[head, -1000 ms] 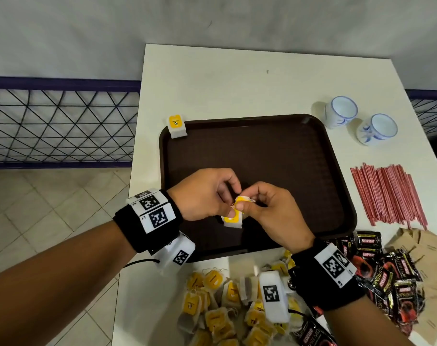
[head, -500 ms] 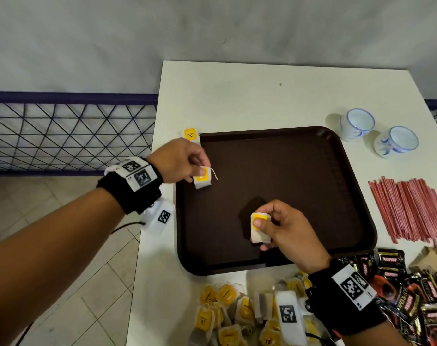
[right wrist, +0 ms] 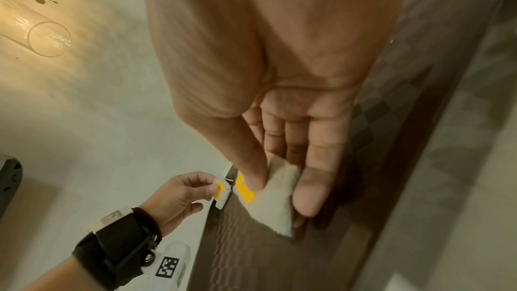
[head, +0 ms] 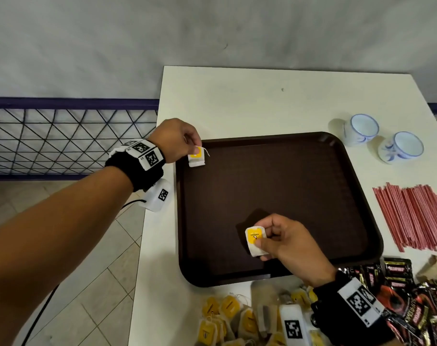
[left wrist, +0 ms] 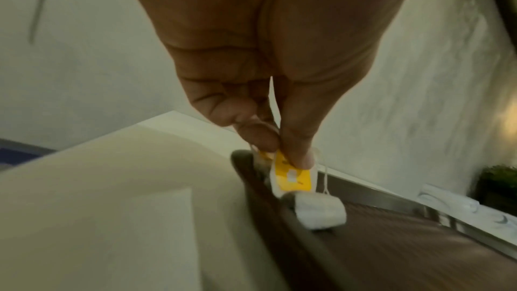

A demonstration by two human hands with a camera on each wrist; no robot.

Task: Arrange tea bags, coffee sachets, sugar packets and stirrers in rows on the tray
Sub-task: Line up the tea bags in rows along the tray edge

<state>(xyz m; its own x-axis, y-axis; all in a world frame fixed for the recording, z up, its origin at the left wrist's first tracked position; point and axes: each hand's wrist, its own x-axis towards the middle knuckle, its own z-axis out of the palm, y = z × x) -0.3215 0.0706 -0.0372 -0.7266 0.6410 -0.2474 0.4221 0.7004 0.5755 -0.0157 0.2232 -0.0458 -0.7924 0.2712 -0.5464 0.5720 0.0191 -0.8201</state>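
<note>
Nearest, loose tea bags (head: 227, 318) heaped on the table (head: 237, 101) before the tray (head: 312, 196). Above the tray's near half, right hand (head: 284, 243) pinching a bag (head: 255, 239). At the far left corner, left hand (head: 177, 141) pinching another bag (head: 196, 159).

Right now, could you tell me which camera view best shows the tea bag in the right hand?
The head view: the tea bag shows its yellow label unobstructed, pinched by the right hand. The right wrist view shows it partly behind fingers; the left wrist view misses it.
</note>
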